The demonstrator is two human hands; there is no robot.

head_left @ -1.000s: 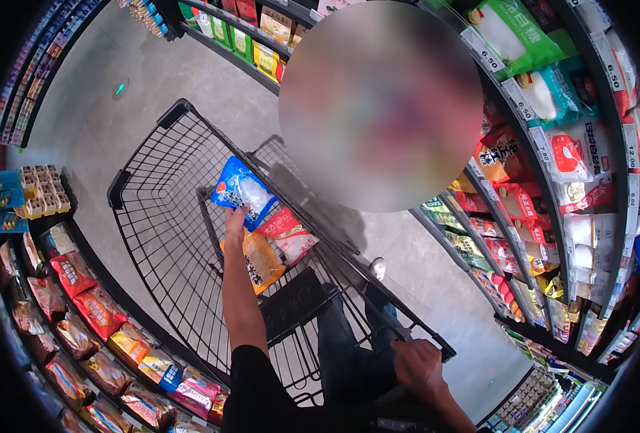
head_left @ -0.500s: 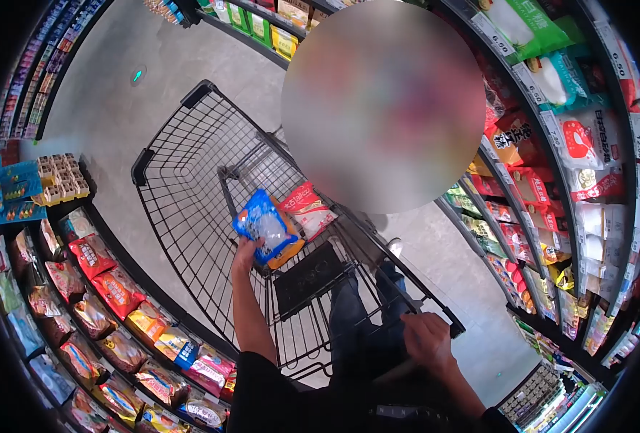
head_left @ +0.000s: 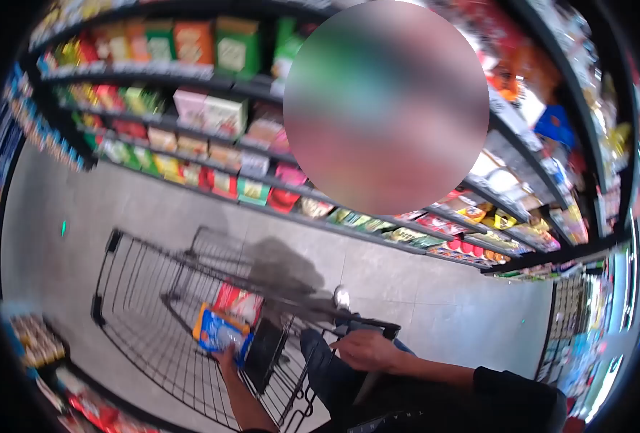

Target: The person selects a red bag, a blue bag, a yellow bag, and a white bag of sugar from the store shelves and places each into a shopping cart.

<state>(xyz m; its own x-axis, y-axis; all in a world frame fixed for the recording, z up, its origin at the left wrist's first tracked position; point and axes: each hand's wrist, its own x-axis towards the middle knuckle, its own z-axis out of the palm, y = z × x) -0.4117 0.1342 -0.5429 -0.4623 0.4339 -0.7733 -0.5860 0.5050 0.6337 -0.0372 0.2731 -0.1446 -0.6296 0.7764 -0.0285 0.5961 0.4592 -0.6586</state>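
Observation:
In the head view, my left hand (head_left: 226,355) has its fingers closed on the lower edge of a blue plastic bag (head_left: 219,332) with a pale middle. An orange-yellow package (head_left: 200,322) peeks out behind it. Next to them a red and white bag (head_left: 237,303) lies in the wire shopping cart (head_left: 141,317). My right hand (head_left: 364,351) is closed at the near end of the cart, around the push handle, most of which it hides. The print on the bags is too blurred to read.
Shelves of boxed and bagged goods (head_left: 226,115) run across the back and curve down the right side. A low display (head_left: 35,339) stands at the lower left, beside the cart. Grey tiled floor (head_left: 435,307) lies beyond the cart. A round blur hides the upper middle.
The view has swung, so the cart now appears lower and further left, with the back shelves in sight. The blue bag stays in my left hand; my right hand remains at the cart's handle.

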